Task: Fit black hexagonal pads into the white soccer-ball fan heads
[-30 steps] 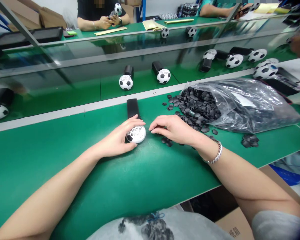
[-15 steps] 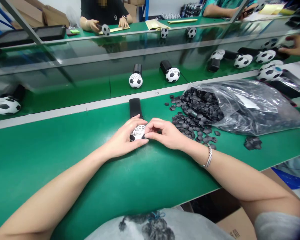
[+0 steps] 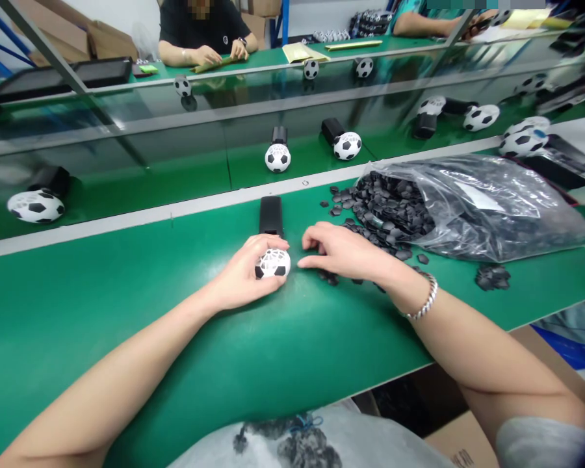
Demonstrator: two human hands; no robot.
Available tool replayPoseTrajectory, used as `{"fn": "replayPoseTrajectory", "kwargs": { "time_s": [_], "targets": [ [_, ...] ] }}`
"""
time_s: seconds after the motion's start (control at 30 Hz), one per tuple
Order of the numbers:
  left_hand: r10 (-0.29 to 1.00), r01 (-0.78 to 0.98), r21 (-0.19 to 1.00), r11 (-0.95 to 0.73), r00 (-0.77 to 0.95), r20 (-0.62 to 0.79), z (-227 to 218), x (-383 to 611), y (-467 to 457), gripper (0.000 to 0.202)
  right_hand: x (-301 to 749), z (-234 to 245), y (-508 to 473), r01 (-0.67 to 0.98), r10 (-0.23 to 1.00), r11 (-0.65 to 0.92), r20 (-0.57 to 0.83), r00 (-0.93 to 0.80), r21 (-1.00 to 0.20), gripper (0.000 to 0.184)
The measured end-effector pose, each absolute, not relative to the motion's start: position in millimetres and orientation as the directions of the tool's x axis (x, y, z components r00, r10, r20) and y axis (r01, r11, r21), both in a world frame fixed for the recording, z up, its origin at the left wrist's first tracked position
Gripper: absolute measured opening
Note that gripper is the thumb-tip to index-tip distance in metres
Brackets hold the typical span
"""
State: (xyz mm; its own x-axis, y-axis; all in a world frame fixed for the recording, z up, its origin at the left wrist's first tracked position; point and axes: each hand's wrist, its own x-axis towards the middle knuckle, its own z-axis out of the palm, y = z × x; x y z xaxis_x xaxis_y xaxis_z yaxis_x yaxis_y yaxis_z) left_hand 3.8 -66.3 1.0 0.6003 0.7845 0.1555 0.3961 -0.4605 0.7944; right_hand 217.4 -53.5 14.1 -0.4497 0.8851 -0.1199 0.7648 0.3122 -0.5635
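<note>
Left hand (image 3: 241,276) cupped on ball (image 3: 273,263), fingers wrapped over its near side, pressing it to table (image 3: 127,292). Ball white w/ black patches, at table centre, joined to black handle (image 3: 271,216) lying flat and pointing away toward rail (image 3: 127,218).

Right hand (image 3: 344,250) just right of ball, not touching it; palm down, fingers curled loosely tog. over loose black pieces (image 3: 329,277) on table. Whether a piece is pinched: can't tell. Bracelet (image 3: 424,299) on right wrist.

Pile of black pieces (image 3: 385,208) spilling from clear plastic bag (image 3: 478,205), right of hand, lying on its side. Small separate clump (image 3: 491,277) near front-right edge.

Beyond rail, on belt (image 3: 175,175): finished balls w/ handles, e.g. one at (image 3: 277,156), another at (image 3: 346,144), one far left (image 3: 35,205), more at right (image 3: 480,117).

Far side: co-worker's hands (image 3: 224,53) on far table, next to tan strip.
</note>
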Motion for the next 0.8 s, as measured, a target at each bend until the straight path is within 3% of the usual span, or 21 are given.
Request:
{"fn": "replayPoseTrajectory", "kwargs": {
  "time_s": [0.07,0.1,0.17,0.27,0.37,0.63,0.8],
  "targets": [
    [0.781,0.398,0.791,-0.465,0.605,0.155,-0.3,3.7,-66.9,0.042,227.8,17.9,-50.5,0.882,0.910,0.292,-0.176,-0.375,-0.369,0.023],
    [0.788,0.419,0.778,-0.467,0.597,0.152,-0.6,3.6,-67.0,0.045,230.9,18.8,-49.4,0.901,0.912,0.275,-0.206,-0.355,-0.335,0.019],
    [0.830,0.501,0.744,-0.442,0.543,0.127,-0.1,2.8,-66.3,0.052,233.1,18.9,-47.9,0.893,0.896,0.268,-0.247,-0.369,-0.363,0.009],
    [0.888,0.584,0.743,-0.327,0.459,0.030,3.7,-3.0,-62.1,0.063,231.4,18.1,-47.1,0.851,0.874,0.283,-0.246,-0.419,-0.442,0.009],
    [0.852,0.552,0.779,-0.297,0.522,-0.045,9.8,-13.7,-55.0,0.059,229.7,19.4,-48.0,0.803,0.848,0.321,-0.224,-0.480,-0.503,0.008],
    [0.688,0.397,0.841,-0.367,0.725,-0.042,14.5,-22.4,-49.2,0.048,217.8,19.3,-57.7,0.488,0.740,0.600,0.208,-0.640,-0.634,0.006],
    [0.669,0.356,0.863,-0.357,0.742,-0.029,11.7,-20.4,-48.9,0.047,209.0,8.5,-61.8,0.315,0.627,0.693,0.326,-0.708,-0.648,0.011]
  ]
}}
